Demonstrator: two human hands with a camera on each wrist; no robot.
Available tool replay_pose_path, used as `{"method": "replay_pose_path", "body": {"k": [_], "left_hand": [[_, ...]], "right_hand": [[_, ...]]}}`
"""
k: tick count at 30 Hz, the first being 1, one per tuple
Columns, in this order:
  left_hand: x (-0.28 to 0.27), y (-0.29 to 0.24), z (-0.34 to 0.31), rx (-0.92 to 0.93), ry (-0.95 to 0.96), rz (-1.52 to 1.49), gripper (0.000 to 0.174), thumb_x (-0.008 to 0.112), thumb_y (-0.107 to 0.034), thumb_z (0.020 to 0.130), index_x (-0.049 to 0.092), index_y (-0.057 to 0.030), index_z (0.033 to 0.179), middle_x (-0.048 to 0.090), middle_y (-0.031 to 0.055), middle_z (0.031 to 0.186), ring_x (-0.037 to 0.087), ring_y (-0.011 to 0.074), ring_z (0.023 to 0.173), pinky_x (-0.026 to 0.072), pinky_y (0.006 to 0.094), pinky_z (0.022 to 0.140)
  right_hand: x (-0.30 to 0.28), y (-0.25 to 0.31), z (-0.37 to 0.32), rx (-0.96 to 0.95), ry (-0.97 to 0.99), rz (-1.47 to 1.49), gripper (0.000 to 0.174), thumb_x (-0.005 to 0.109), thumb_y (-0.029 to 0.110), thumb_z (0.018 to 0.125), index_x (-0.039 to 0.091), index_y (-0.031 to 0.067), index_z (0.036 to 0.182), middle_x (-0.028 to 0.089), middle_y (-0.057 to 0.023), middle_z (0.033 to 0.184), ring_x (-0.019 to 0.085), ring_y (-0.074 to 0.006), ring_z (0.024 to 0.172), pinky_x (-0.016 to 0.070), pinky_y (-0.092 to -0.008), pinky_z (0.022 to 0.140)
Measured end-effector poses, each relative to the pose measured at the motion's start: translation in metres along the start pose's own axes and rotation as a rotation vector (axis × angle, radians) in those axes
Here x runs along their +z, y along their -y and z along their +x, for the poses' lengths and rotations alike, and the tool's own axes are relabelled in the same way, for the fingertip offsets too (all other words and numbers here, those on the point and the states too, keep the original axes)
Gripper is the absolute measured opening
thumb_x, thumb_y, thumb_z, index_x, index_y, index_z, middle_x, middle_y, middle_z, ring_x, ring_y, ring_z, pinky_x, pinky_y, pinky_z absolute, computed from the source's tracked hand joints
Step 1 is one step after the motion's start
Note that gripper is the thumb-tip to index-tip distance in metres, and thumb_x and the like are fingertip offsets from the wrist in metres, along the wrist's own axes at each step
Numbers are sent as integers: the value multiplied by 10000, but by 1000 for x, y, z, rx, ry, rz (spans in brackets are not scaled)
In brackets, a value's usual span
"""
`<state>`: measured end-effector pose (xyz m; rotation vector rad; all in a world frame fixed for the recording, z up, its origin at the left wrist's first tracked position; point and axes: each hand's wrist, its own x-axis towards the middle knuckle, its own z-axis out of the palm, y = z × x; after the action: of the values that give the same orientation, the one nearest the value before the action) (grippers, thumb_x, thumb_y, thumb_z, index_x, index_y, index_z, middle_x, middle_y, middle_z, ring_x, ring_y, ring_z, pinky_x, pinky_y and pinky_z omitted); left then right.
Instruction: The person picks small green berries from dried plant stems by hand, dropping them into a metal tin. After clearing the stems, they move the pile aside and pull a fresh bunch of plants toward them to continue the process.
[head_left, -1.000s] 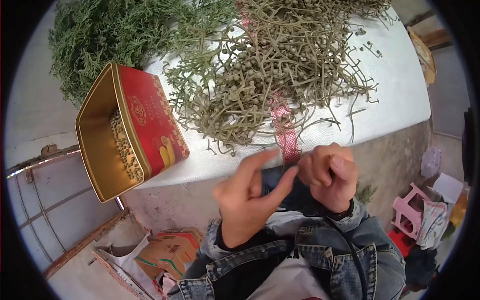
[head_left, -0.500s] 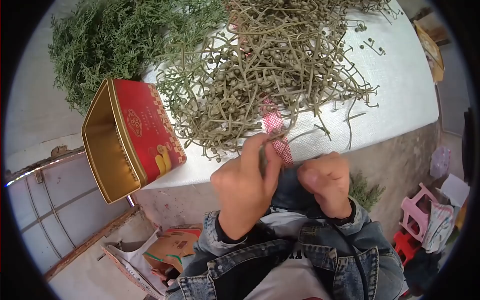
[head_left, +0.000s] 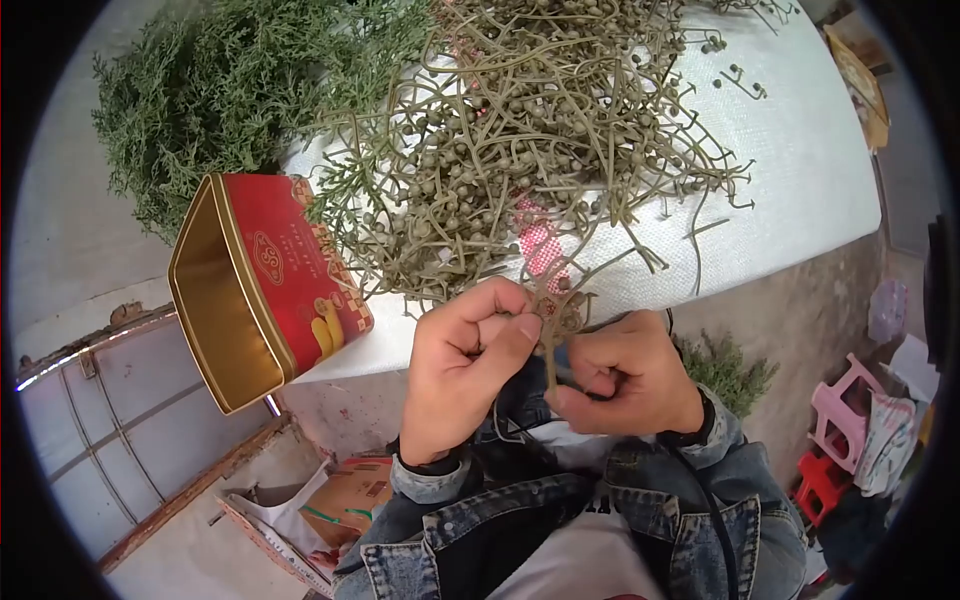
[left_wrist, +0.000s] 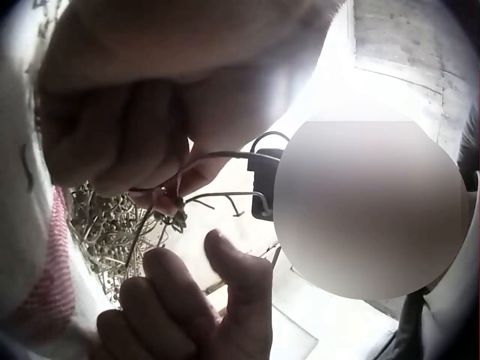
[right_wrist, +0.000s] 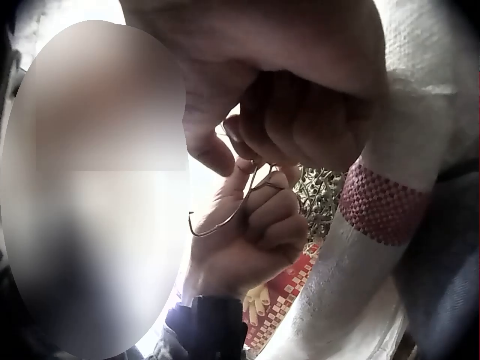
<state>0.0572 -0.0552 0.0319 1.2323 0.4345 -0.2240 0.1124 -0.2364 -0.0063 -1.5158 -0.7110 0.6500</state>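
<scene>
My left hand (head_left: 462, 365) pinches a thin forked sprig (head_left: 550, 362) between thumb and fingertips, at the near edge of the cloth-covered table. The sprig's branches spread out above both hands. Close on its other side is my right hand (head_left: 640, 380), its fingers curled and its thumb by the lower end of the stem; its palm is hidden. In the left wrist view a gap shows between the right thumb (left_wrist: 238, 262) and forefinger. Beyond lies a heap of dry stems with small round fruits (head_left: 530, 150). The red and gold tin (head_left: 285, 265) opens leftward.
Green leafy branches (head_left: 250, 80) lie behind the tin. White woven cloth (head_left: 800, 190) with a pink band (head_left: 540, 245) covers the table. On the floor at right stand a pink stool (head_left: 838, 410) and a red stool (head_left: 822, 480); a cardboard box (head_left: 345, 500) sits at lower left.
My left fingers, spread apart at first, reached to the heap's front edge and came back holding a sprig. The right hand moved in beside it. The fruits seen earlier inside the tin are out of sight.
</scene>
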Motion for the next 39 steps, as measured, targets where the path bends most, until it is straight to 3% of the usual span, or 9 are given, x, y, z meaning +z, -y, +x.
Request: {"method": "replay_pose_path", "body": {"k": [5, 9, 14, 17, 21, 24, 29, 36, 39], "left_hand": [[-13, 13, 3, 27, 128, 6, 30, 547, 2, 965, 545, 20, 989, 618, -35, 776, 503, -9, 717, 370, 153, 636], [-4, 10, 2, 58, 50, 12, 37, 552, -3, 966, 561, 29, 983, 642, -19, 774, 537, -1, 720, 397, 155, 645], [0, 14, 3, 88, 2, -50, 57, 563, -4, 959, 584, 44, 983, 656, 9, 769, 539, 14, 664, 407, 170, 602], [3, 12, 2, 91, 12, -155, 78, 581, -16, 953, 590, 53, 988, 662, 22, 769, 547, 34, 625, 415, 180, 585], [4, 7, 1, 60, -80, -174, 118, 594, -79, 963, 595, 36, 939, 643, 24, 698, 518, 68, 546, 393, 206, 531], [0, 14, 3, 183, 0, 527, 209, 584, -155, 983, 585, 13, 858, 553, -8, 593, 443, 64, 508, 341, 234, 480], [22, 13, 1, 301, -165, 679, 287, 559, -205, 1003, 561, -1, 801, 434, -34, 532, 355, 31, 510, 282, 244, 451], [32, 37, 8, 275, -373, -59, 344, 493, -230, 1043, 547, -57, 751, 493, -50, 664, 363, 19, 578, 286, 204, 521], [43, 32, 10, 279, -408, -60, 363, 488, -246, 1045, 534, -75, 728, 487, -51, 654, 367, 27, 567, 287, 207, 515]], "right_hand": [[5, -5, 7, -50, -79, 101, 369, 774, 153, 792, 488, 39, 589, 415, -44, 479, 424, -242, 403, 306, -325, 424], [17, 6, 10, 17, -244, -37, 301, 735, 152, 847, 571, 17, 633, 469, -63, 501, 465, -255, 405, 325, -332, 427], [16, 0, 8, -22, -178, -83, 262, 676, 116, 894, 599, 0, 672, 523, -88, 545, 514, -248, 448, 355, -327, 439], [27, 10, 10, 99, -262, 370, 227, 643, 117, 924, 616, -10, 737, 578, -111, 608, 554, -263, 501, 388, -319, 459], [35, 8, 2, 52, -223, 28, 152, 647, 106, 912, 621, -11, 817, 620, -127, 677, 587, -298, 551, 423, -329, 485], [44, 2, -3, -61, -300, -155, 114, 653, 113, 898, 626, 4, 920, 617, -120, 664, 607, -305, 568, 436, -369, 479], [40, 3, -8, -133, -309, -420, 125, 670, 113, 869, 618, 14, 923, 610, -107, 653, 614, -301, 559, 447, -392, 465], [38, 2, -8, -154, -254, -369, 94, 623, 73, 895, 592, -3, 850, 579, -130, 651, 581, -340, 554, 432, -406, 479], [45, -5, -6, -160, -269, -296, 93, 593, 51, 907, 587, -11, 838, 570, -138, 653, 567, -356, 552, 421, -411, 486]]}}
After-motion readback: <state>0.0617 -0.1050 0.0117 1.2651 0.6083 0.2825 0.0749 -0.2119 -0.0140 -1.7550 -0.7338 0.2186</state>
